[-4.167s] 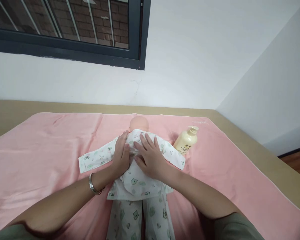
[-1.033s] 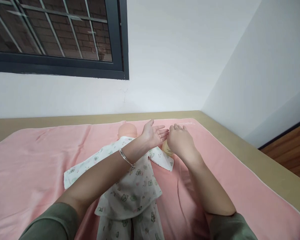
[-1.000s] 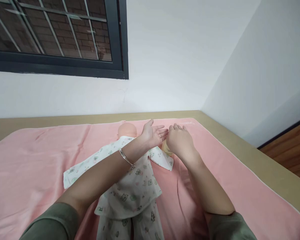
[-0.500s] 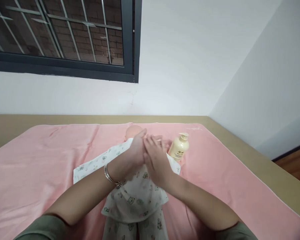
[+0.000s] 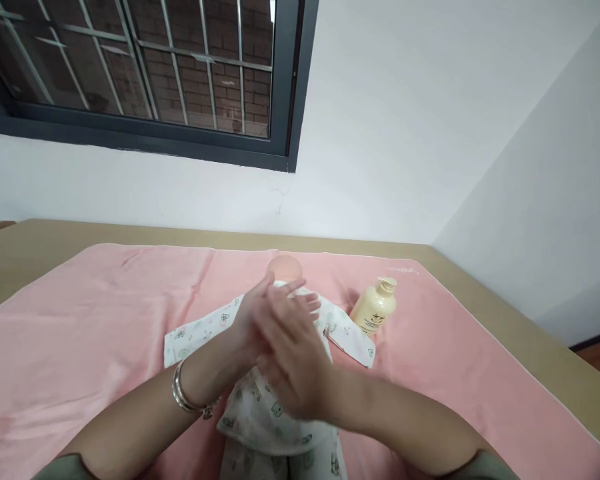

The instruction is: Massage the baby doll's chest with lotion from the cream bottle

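Observation:
My left hand (image 5: 250,321) and my right hand (image 5: 300,363) press palm to palm above a doll (image 5: 285,268). The fingers of both are stretched out, and the right ones are smeared by motion. No object shows between the palms, though their contact is mostly hidden. Beneath them the doll lies on its back in a white printed top (image 5: 260,413) and matching trousers (image 5: 253,465), sleeves spread sideways. My hands cover its chest and part of its head. A cream pump bottle (image 5: 375,307) stands tilted in view by the doll's sleeve on the right.
A pink cloth (image 5: 105,320) with several creases is spread under the doll. Around it shows the tan surface (image 5: 470,287). Behind rises a white wall (image 5: 370,133) with a dark-framed barred window (image 5: 180,67) at upper left.
My right hand has slid across the left, towards the wrist and nearer to me. The camera view has shifted slightly, so doll and bottle appear further right. The bottle remains beside the sleeve.

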A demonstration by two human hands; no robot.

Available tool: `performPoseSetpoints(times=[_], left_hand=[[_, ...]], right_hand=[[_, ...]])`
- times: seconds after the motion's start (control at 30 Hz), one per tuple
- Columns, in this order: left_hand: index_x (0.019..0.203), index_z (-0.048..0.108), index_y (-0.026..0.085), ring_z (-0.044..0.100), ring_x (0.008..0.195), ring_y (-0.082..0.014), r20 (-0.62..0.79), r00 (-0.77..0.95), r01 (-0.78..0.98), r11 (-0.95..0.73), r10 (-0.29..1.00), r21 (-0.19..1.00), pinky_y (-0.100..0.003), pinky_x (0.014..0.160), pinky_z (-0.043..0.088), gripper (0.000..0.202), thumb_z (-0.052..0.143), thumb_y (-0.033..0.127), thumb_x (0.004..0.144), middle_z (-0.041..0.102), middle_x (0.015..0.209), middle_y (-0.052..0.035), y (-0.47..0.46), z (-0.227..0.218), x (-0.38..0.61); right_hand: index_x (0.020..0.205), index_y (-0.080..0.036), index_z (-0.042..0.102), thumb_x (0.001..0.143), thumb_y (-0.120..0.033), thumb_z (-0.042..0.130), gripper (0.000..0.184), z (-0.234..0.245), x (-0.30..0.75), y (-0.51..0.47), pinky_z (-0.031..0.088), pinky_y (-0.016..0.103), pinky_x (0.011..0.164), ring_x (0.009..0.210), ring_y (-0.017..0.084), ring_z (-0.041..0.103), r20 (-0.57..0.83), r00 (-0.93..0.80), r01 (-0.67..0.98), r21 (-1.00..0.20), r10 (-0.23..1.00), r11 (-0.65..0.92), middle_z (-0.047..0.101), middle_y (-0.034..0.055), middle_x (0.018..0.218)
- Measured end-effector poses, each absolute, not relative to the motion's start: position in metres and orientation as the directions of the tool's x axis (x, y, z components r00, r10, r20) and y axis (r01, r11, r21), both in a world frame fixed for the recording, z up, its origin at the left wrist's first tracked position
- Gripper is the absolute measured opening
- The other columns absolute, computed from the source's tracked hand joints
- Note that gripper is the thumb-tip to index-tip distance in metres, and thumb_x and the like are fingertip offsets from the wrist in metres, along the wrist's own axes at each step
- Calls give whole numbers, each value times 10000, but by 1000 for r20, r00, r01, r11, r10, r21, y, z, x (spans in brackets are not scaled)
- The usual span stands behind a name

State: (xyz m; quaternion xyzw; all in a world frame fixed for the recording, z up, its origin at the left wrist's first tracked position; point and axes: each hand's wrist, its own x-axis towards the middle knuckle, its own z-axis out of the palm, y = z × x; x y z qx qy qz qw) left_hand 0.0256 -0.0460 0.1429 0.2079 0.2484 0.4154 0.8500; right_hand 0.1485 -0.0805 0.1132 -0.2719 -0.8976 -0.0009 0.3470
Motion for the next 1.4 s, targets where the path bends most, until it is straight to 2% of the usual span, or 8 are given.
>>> performPoseSetpoints(times=[0.1,0.33,0.57,0.8,0.97,1.13,1.27,1.4], left_hand=[[1410,437,162,613,1178,-271,-208,505,-645,526,838,554,-438,1071,396,660,342,611,935,641,1253,-157,-46,149,18],[1346,541,186,541,1265,-307,-38,559,-630,454,828,630,-468,1103,371,544,317,503,966,661,1243,-116,-90,164,23],[1400,473,286,426,1382,-283,-109,417,-651,380,902,657,-487,1131,346,608,317,628,922,568,1387,-74,-87,166,6],[1329,559,257,383,1407,-273,3,518,-654,394,855,646,-454,1162,328,484,406,492,935,593,1354,-61,-111,151,40],[1361,526,242,424,1384,-279,-94,447,-660,398,890,637,-470,1156,332,565,336,568,941,621,1310,-89,-100,153,26],[1293,550,225,474,1343,-268,41,111,-644,40,993,764,-467,1117,378,544,299,567,953,610,1316,-113,-56,154,4],[1117,617,261,469,1332,-210,201,-295,-274,-284,934,919,-358,1148,321,268,462,380,935,595,1315,-48,-25,114,7],[1142,623,242,477,1291,-264,186,-196,-33,-196,963,980,-398,1150,286,286,541,346,889,596,1291,-78,-24,64,16]], right_hand=[[1413,-153,437,935,-344,418,515,120,137,-88,157,578,1187,1469,324,216,636,-683,421,-58,358,905,350,138,1551],[1534,-208,199,987,-267,309,561,129,148,-55,109,702,1134,1497,330,94,671,-278,721,-326,687,611,187,135,1615],[1568,-180,32,911,-376,443,799,112,135,-102,186,651,1157,1480,390,128,681,-596,438,-167,424,883,205,158,1606],[1533,-265,210,998,-256,304,543,135,161,-67,264,607,1148,1494,283,149,661,-239,618,-462,712,636,181,75,1625],[1510,-158,282,916,-303,415,625,125,144,-93,197,646,1158,1477,346,187,682,-468,569,-254,562,782,322,141,1566],[1500,-127,289,893,-276,443,644,106,137,-89,354,522,1128,1453,301,280,746,-563,338,-186,356,923,343,155,1553],[1408,-169,435,929,-217,404,482,88,149,-40,368,503,1111,1426,261,339,691,-354,596,-352,630,722,398,151,1520],[1382,-122,484,922,-234,484,473,72,156,-18,251,592,1147,1446,314,281,406,-478,756,-260,779,600,393,192,1517]])
